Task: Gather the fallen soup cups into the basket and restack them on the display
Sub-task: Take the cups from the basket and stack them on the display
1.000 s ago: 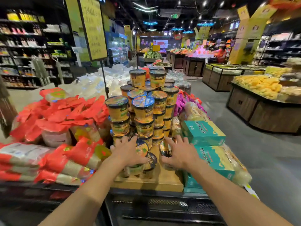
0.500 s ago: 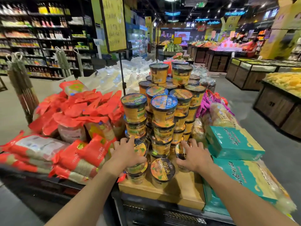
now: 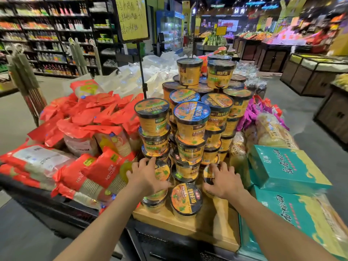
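A tall pile of yellow soup cups (image 3: 191, 125) with dark lids stands on a wooden display board (image 3: 216, 225). My left hand (image 3: 145, 178) lies over a tilted cup (image 3: 162, 171) at the front left of the pile, fingers curled round its rim. My right hand (image 3: 224, 181) grips another cup (image 3: 208, 173) at the front right. Between my hands a single cup (image 3: 185, 199) stands tilted at the board's front. No basket is in view.
Red snack bags (image 3: 90, 132) are heaped left of the cups. Teal boxes (image 3: 286, 172) are stacked on the right, with bagged goods behind them. A sign on a pole (image 3: 142, 72) rises behind the pile. Store aisles and produce bins lie beyond.
The view has moved closer and shifted left. Both hands stay on the lower cups and have barely moved relative to the pile.
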A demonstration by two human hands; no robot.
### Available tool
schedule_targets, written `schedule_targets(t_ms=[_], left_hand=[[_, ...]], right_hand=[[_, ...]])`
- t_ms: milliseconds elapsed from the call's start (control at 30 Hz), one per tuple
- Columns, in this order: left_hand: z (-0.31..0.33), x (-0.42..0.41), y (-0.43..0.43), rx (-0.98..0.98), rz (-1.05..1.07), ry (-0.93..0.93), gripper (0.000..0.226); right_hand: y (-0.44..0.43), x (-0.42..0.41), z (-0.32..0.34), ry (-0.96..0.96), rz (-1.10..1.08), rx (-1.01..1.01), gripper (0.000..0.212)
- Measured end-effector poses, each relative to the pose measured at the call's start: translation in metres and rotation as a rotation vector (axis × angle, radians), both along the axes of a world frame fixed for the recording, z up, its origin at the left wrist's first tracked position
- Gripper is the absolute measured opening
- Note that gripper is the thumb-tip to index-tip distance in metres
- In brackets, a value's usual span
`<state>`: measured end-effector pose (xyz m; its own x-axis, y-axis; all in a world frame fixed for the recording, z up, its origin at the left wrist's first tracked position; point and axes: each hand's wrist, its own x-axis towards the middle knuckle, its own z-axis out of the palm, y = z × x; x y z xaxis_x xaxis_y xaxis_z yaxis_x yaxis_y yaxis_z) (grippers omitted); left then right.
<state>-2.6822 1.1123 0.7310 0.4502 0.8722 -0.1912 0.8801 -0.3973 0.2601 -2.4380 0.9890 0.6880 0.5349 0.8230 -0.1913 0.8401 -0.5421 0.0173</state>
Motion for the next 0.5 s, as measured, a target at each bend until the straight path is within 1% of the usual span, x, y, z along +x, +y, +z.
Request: schedule_targets(t_ms=[167,500], left_hand=[[-0.002,0.002,0.002,0.017,-0.014,0.061,0.114],[0.001,-0.001,0.000,0.002,-0.036,0.078,0.118]], right_hand=[[0.006,0.011,-0.009,0.020,0.001,-0.029,0.097],[0.013,0.015,-0.022,0.036,-0.008,-0.056,0.097]])
